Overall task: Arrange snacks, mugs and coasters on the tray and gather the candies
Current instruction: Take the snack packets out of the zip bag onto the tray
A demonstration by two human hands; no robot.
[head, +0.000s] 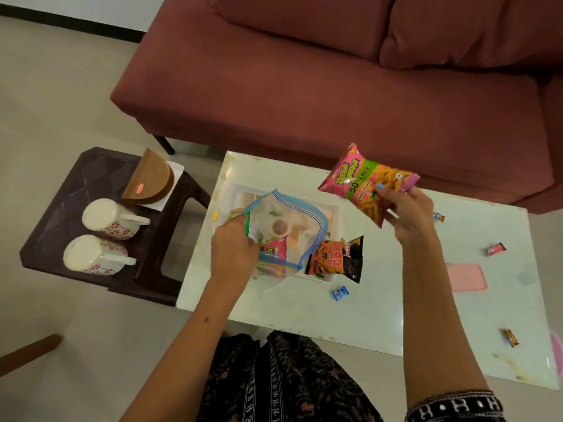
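**Hands over the tray, snack packet lifted**

From my remote seat I see the right hand (405, 213) raised above the white table (380, 312), its fingers and thumb pinching the lower end of a pink snack packet (365, 181) held clear of the surface. The left hand (233, 245) grips the open mouth of a clear zip bag (289, 229), which lies over the white tray (333, 220); another pink packet shows inside the bag. Just beside the bag, at the tray's near right corner, lie an orange packet (327, 257) and a black packet (353, 258), touching one another.

Wrapped candies are scattered on the table: a blue candy (340, 293) near the tray, a red candy (495, 249) and a brown candy (511, 337) well apart to the right, and a small one (439, 216) just beyond the right hand, its colours too blurred to name. A pink flat thing (466, 277), perhaps a coaster, lies between them.

On the dark stool (91, 166) left of the table stand two floral mugs (109, 219), upside down, near a brown half-round box (150, 181). A maroon sofa (335, 86) runs behind.
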